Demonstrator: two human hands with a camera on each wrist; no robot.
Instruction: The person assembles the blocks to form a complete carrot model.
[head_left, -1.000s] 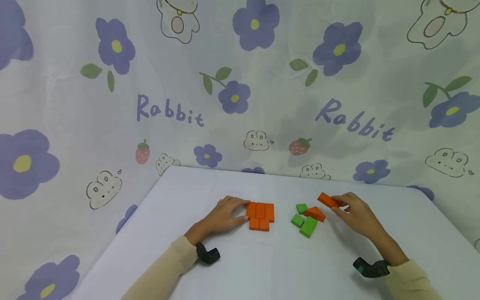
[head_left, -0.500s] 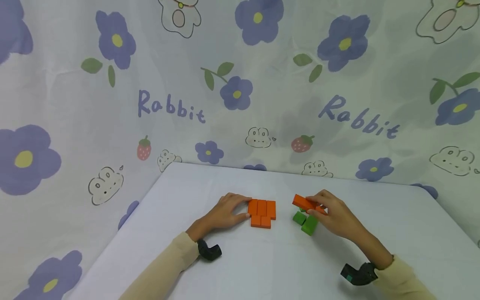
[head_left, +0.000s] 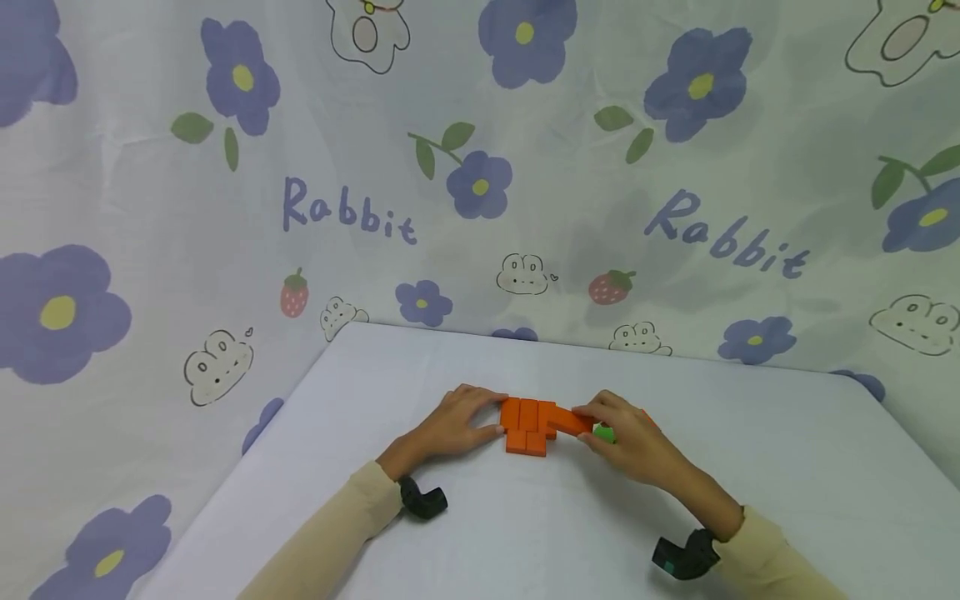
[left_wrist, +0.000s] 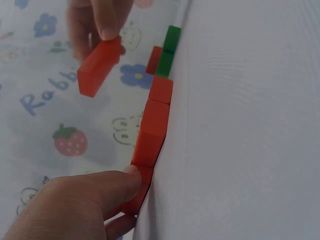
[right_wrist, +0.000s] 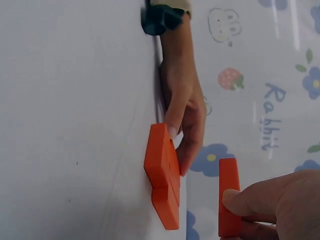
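Several orange blocks lie flat and close together in a group (head_left: 527,417) at mid-table. My left hand (head_left: 446,423) holds the group's left end, index finger at the far corner and thumb at the near side. My right hand (head_left: 626,437) pinches another long orange block (head_left: 567,420) between thumb and fingers. In the head view this block's left end overlaps the group's right side. The left wrist view shows the held orange block (left_wrist: 97,70) raised off the table, apart from the group. From the right wrist view it also stands apart, with my thumb on its face (right_wrist: 229,175).
Behind my right hand, a green block (head_left: 604,433) and an orange piece (head_left: 650,417) show partly. Two green blocks (left_wrist: 165,62) stand beyond the group in the left wrist view. A white table (head_left: 480,533) meets a flower-printed cloth (head_left: 480,100) at its far edge.
My right hand has carried the orange block leftward, past the green pieces, to the group's right side. My left hand stays at the group. The head view has shifted slightly.
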